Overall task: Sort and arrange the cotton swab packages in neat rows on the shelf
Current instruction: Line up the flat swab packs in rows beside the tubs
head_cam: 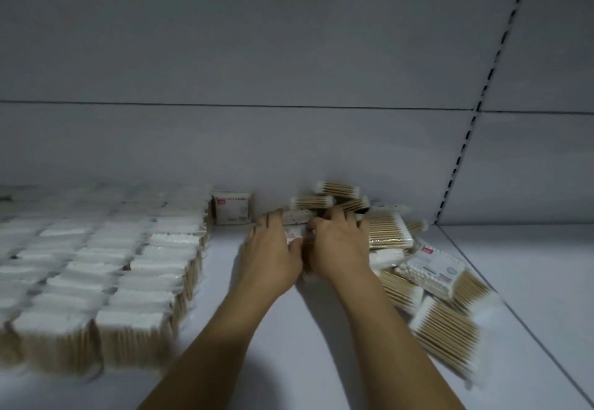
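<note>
No legible text; red label (221,201) on swab package (234,213) too blurred.

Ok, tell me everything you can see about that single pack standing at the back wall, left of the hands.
The single pack is squarish, clear-wrapped, with a pale label and a small red mark at its top left. It stands upright on the shelf, against the rear wall, just right of the neat rows. The left hand is close on its right, seemingly not touching.

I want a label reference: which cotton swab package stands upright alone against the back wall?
The red-logo package right of the neat rows; those in the pile lie flat or tilted.
</note>
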Motion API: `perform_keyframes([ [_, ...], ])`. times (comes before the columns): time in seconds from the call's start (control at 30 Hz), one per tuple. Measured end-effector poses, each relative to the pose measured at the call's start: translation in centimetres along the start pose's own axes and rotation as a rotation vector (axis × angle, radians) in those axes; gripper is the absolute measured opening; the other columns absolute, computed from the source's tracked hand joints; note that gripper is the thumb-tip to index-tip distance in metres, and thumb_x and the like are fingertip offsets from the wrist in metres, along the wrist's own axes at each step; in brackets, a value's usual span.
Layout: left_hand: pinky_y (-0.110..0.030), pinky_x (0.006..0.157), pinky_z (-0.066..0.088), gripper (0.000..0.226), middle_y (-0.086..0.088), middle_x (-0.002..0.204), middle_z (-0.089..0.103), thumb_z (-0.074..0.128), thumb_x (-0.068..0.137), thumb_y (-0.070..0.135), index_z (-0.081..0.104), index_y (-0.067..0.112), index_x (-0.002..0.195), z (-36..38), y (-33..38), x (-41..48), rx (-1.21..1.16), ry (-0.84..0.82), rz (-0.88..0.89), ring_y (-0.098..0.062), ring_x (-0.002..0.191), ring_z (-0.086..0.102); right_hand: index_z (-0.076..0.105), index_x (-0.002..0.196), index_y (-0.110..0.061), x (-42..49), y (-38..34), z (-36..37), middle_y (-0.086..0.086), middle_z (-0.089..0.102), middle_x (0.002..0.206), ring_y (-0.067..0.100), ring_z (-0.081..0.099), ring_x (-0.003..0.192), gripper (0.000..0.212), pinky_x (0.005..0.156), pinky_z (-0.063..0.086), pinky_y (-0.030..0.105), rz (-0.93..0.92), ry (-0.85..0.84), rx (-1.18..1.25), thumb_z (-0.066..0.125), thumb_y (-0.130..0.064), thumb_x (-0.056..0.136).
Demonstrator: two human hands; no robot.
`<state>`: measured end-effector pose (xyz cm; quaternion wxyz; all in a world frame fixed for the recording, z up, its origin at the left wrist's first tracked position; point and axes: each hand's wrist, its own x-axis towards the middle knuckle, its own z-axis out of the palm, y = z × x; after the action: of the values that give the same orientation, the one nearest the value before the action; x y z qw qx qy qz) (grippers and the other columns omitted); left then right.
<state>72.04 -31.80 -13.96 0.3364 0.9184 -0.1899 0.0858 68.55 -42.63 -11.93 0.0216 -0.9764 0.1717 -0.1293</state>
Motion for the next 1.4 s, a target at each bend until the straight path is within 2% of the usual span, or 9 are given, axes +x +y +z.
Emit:
perform_keyframes([
  [0.23, -0.04, 0.105, 0.04, 0.064, -0.001, 0.14, 0.049, 0.063, 0.09, 0.023, 0.031, 0.021, 0.146, 0.6, -0.9, -0.8, -0.314, 0.064, -0.091, -0.022, 0.128, 0.048, 0.064, 0.11, -0.03, 0.3, 0.2, 0.0, 0.0, 0.058, 0.124, 0.026, 0.05, 0.115, 0.029, 0.092, 0.029, 0.037, -0.007, 0.161, 0.021, 0.049, -0.043, 0.09],
  [0.4, 0.005, 0.071, 0.035, 0.052, 0.009, 0.124, 0.058, 0.066, 0.089, 0.023, 0.041, 0.029, 0.134, 0.0, -0.1, -1.1, -0.573, 0.128, -0.153, -0.001, 0.103, 0.059, 0.069, 0.087, -0.018, -0.2, -0.2, -0.8, 0.001, 0.071, 0.083, 0.024, 0.063, 0.081, 0.03, 0.066, 0.038, 0.031, 0.037, 0.382, 0.517, 0.049, -0.039, 0.096],
  [0.63, -0.041, 0.093, 0.053, 0.048, 0.002, 0.127, 0.055, 0.068, 0.088, 0.017, 0.047, 0.036, 0.127, 0.0, 0.9, -1.4, -0.796, 0.171, -0.066, -0.013, 0.108, 0.062, 0.067, 0.067, -0.021, 0.1, -0.6, -1.1, -0.009, 0.064, 0.057, -0.001, 0.058, 0.057, 0.03, 0.053, 0.039, 0.013, 0.185, 0.364, 0.993, 0.059, -0.038, 0.091],
  [0.77, -0.023, 0.096, 0.05, 0.064, 0.011, 0.14, 0.035, 0.078, 0.078, 0.019, 0.049, 0.024, 0.136, -0.5, 0.8, -1.8, -0.783, 0.125, -0.005, -0.002, 0.12, 0.051, 0.073, 0.077, -0.016, -0.1, -0.8, -1.6, 0.005, 0.072, 0.072, 0.021, 0.07, 0.07, 0.037, 0.064, 0.053, 0.037, 0.232, 0.167, 1.381, 0.059, -0.049, 0.087],
  [0.87, 0.001, 0.076, 0.041, 0.045, 0.01, 0.126, 0.036, 0.073, 0.083, 0.014, 0.056, 0.03, 0.122, -0.7, 0.9, -2.1, -0.712, 0.202, -0.015, 0.019, 0.098, 0.05, 0.076, 0.087, -0.019, -0.2, -1.2, -1.8, 0.005, 0.075, 0.087, 0.022, 0.071, 0.084, 0.038, 0.073, 0.054, 0.04, 0.227, 0.082, 1.581, 0.048, -0.043, 0.097],
  [1.0, -0.022, 0.074, 0.052, 0.009, 0.009, 0.094, 0.068, 0.061, 0.093, 0.024, 0.057, 0.03, 0.098, -1.0, 1.1, -2.5, -0.93, 0.246, -0.13, -0.003, 0.084, 0.066, 0.071, 0.094, -0.029, -0.1, -1.2, -1.2, -0.007, 0.073, 0.092, 0.013, 0.068, 0.089, 0.009, 0.086, 0.055, 0.042, 0.193, 0.237, 1.352, 0.066, -0.028, 0.087],
  [1.13, -0.015, 0.059, 0.049, 0.013, 0.006, 0.088, 0.07, 0.052, 0.099, 0.019, 0.053, 0.028, 0.108, -1.4, 1.3, -2.2, -1.083, 0.29, -0.189, -0.001, 0.071, 0.066, 0.065, 0.111, -0.03, -0.1, -0.8, -1.3, -0.004, 0.071, 0.102, 0.014, 0.07, 0.09, 0.023, 0.074, 0.057, 0.031, 0.194, 0.167, 1.483, 0.067, -0.029, 0.088],
  [1.23, -0.016, 0.057, 0.048, 0.026, 0.011, 0.088, 0.069, 0.045, 0.101, 0.011, 0.055, 0.033, 0.112, -1.6, 1.6, -2.2, -1.083, 0.275, -0.212, 0.001, 0.065, 0.061, 0.066, 0.114, -0.022, -0.2, -0.7, -1.8, 0.002, 0.073, 0.102, 0.02, 0.071, 0.091, 0.026, 0.076, 0.058, 0.038, 0.204, 0.063, 1.597, 0.064, -0.031, 0.09],
  [1.4, -0.019, 0.066, 0.048, 0.029, 0.016, 0.1, 0.069, 0.05, 0.098, 0.013, 0.059, 0.04, 0.104, -3.3, 2.3, -3.0, -1.014, 0.14, -0.263, 0.001, 0.081, 0.064, 0.071, 0.096, -0.021, -0.6, -0.8, -2.1, -0.003, 0.075, 0.091, 0.017, 0.071, 0.086, 0.014, 0.073, 0.059, 0.034, 0.145, 0.108, 1.478, 0.057, -0.024, 0.096],
])
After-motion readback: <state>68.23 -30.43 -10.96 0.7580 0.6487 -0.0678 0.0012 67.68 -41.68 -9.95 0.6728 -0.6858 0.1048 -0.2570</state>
